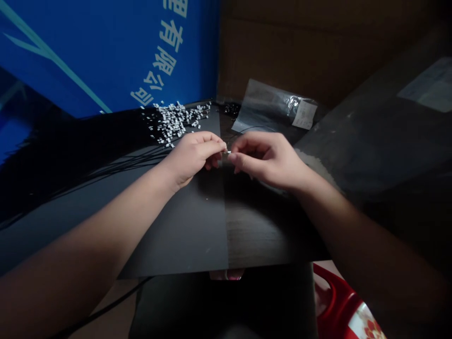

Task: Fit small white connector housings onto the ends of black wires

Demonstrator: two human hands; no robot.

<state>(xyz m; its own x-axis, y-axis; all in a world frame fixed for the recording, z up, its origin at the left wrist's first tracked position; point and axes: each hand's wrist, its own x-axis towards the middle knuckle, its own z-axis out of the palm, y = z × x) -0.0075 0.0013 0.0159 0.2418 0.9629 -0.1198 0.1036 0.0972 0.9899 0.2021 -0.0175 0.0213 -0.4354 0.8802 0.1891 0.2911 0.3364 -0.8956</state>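
Note:
My left hand (194,153) is closed in a pinch over the middle of the table, thumb against forefinger. What lies in that pinch is too small to make out. Facing it, my right hand (264,157) pinches a tiny white connector (229,152), which shows at the thumb tip. The two sets of fingertips almost meet. A thin dark wire (252,127) arcs just behind my right hand. Beyond my left hand lies a heap of small white connectors (174,120) on the ends of a thick bundle of black wires (88,136).
Behind the hands lie a clear plastic bag (266,106) with a white label (304,114) and some small dark pieces (231,110). A blue panel (106,47) stands at the back left. Large clear plastic (381,127) covers the right. Below the table (183,235) is a red object (339,301).

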